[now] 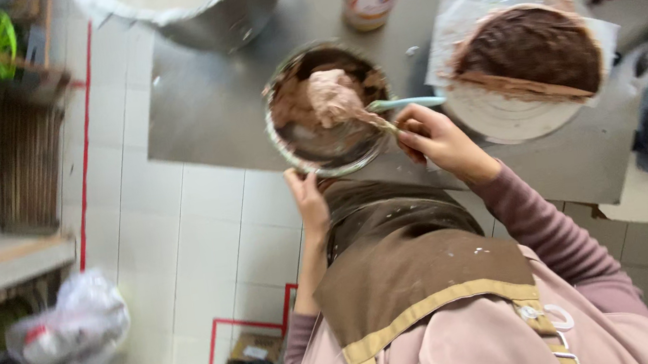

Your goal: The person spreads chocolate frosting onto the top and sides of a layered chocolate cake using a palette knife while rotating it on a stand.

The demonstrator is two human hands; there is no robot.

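Together we worked at the grey steel counter [223, 112]: one round metal bowl [328, 110] of soft, sticky brown cream near its edge, likely slippery, best held by the rim. Our left hand [307, 199] gripped that rim; our right hand [437, 138] clasped one pale-handled spatula [405, 103].

Mauve long sleeves, pink apron, brown scarf

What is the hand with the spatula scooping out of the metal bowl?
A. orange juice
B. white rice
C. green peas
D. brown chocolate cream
D: the right hand holds a spatula over the metal bowl, which holds brown chocolate-coloured cream, while the left hand steadies the bowl's rim.
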